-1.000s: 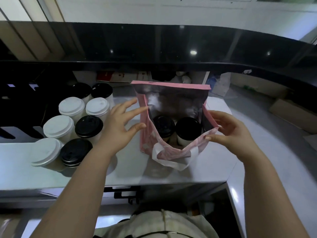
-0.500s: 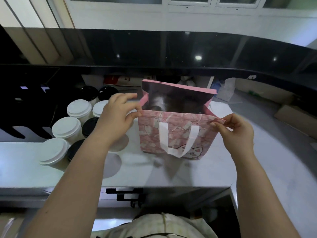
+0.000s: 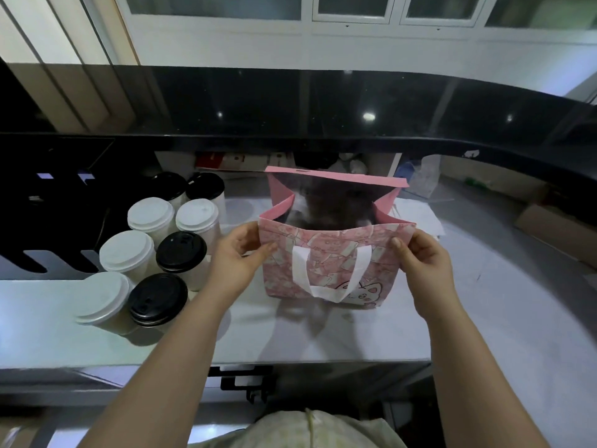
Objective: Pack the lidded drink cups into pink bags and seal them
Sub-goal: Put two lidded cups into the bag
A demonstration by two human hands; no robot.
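Head view: left hand (image 3: 239, 257) and right hand (image 3: 424, 258) pinch near corners of the open, cartoon-printed pink bag (image 3: 326, 244).

A black ledge (image 3: 323, 105) overhangs the grey counter (image 3: 484, 318).

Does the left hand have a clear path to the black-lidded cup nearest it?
Probably yes. The black-lidded cup stands just left of the left hand with nothing between them. But that hand is pinching a front corner of the pink bag and would have to let go first.
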